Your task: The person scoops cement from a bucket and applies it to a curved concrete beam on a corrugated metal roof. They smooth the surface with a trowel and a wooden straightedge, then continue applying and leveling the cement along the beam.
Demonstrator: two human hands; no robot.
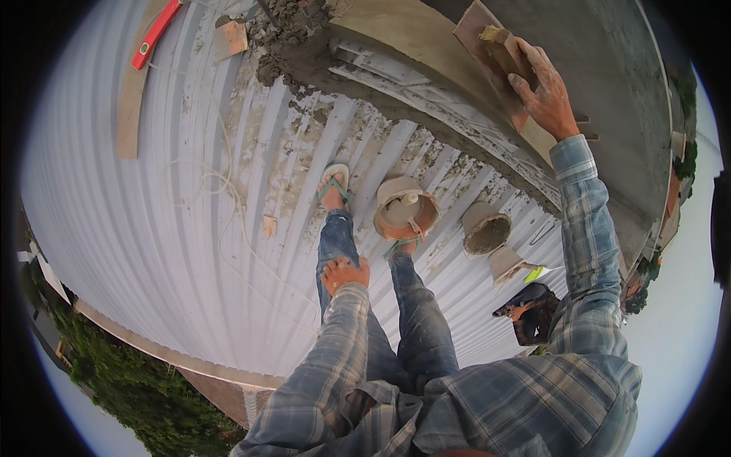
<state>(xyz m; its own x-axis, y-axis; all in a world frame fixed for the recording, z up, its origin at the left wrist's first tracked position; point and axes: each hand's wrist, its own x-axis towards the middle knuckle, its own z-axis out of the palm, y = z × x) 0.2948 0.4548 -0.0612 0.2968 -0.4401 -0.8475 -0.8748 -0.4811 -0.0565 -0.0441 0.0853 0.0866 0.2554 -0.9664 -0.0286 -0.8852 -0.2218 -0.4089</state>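
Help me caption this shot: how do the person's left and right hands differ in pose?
The left hand rests on a jeans leg, while the right hand grips a wooden float by its handle. The left hand sits near the picture's middle; the right hand is at the upper right, arm outstretched. Both are bare, below plaid sleeves.

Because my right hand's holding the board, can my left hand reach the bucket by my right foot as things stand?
Probably yes, by bending lower: your left hand rests on your left leg, apparently empty, and nothing visible blocks the way to the bucket.
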